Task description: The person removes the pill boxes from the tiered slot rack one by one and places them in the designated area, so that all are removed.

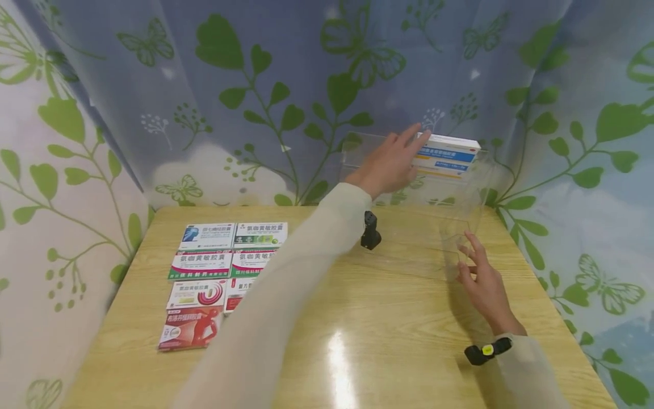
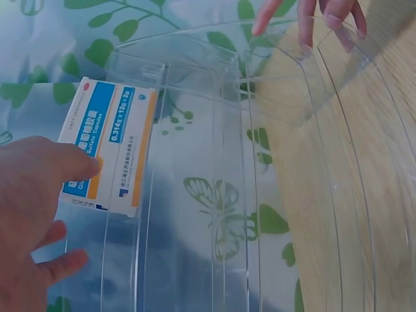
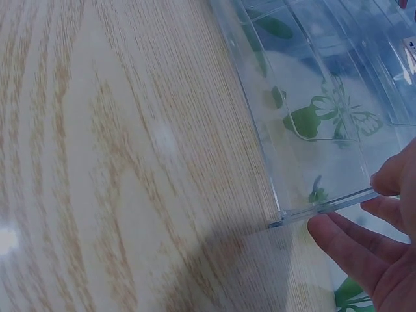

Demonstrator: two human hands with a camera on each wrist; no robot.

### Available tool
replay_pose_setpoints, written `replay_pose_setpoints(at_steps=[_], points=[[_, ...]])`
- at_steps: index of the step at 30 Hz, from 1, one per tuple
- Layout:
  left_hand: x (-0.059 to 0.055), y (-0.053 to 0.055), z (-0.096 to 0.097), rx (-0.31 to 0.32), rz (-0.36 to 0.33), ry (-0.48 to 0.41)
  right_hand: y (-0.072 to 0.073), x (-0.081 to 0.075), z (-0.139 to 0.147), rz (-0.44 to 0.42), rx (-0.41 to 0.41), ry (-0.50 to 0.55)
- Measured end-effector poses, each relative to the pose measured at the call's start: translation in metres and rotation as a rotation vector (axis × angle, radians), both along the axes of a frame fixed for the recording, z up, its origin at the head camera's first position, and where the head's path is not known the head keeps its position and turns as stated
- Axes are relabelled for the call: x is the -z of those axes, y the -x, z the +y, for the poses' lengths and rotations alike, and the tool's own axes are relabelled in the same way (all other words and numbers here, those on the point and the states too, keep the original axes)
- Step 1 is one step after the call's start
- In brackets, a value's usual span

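A clear acrylic tiered rack stands at the back of the table. A white medicine box with blue and orange bands sits upright at the right of its top tier. My left hand holds that box at its left end; in the left wrist view a digit of the left hand lies across the printed front of the box. Low at the rack's right side, my right hand grips the panel edge. In the right wrist view, the right hand has digits on both sides of the clear edge.
Several medicine boxes lie flat in two columns on the left of the wooden table. My left sleeve covers part of the right column. A leaf-patterned curtain hangs close behind the rack.
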State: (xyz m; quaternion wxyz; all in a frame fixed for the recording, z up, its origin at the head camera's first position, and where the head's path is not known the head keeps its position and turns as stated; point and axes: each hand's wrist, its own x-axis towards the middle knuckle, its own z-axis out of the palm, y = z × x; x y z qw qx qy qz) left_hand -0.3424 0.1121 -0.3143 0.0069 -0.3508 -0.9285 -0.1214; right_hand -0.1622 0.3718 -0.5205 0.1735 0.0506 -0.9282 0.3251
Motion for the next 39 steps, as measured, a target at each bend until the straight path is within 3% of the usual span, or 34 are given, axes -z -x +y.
replay_pose_setpoints(at_steps=[4,7,13,15,17,24,32,36,39], points=[[0.001,0.001,0.004,-0.001,-0.002,0.043,0.0,0.001,0.0,-0.009,0.002,0.001],[0.001,0.001,0.004,0.006,0.045,0.042,0.001,0.001,0.0,-0.011,0.004,0.004],[0.003,0.003,0.003,0.062,0.197,-0.073,0.001,0.001,0.001,-0.022,0.003,0.009],[0.003,0.004,0.003,0.081,0.217,-0.117,0.001,0.001,0.001,-0.027,0.002,0.015],[0.003,0.005,0.003,0.09,0.213,-0.148,0.002,0.001,0.001,-0.029,0.002,0.017],[0.001,0.005,-0.003,0.058,0.102,-0.25,0.002,0.001,0.0,-0.02,0.02,-0.008],[-0.015,-0.006,-0.037,0.004,0.081,-0.432,-0.001,-0.001,0.001,-0.022,0.021,0.001],[-0.02,-0.013,-0.065,0.012,0.103,-0.446,-0.001,-0.001,0.002,-0.011,0.009,0.011],[-0.019,-0.022,-0.094,0.024,0.077,-0.454,0.0,0.0,0.0,-0.006,-0.007,0.017]])
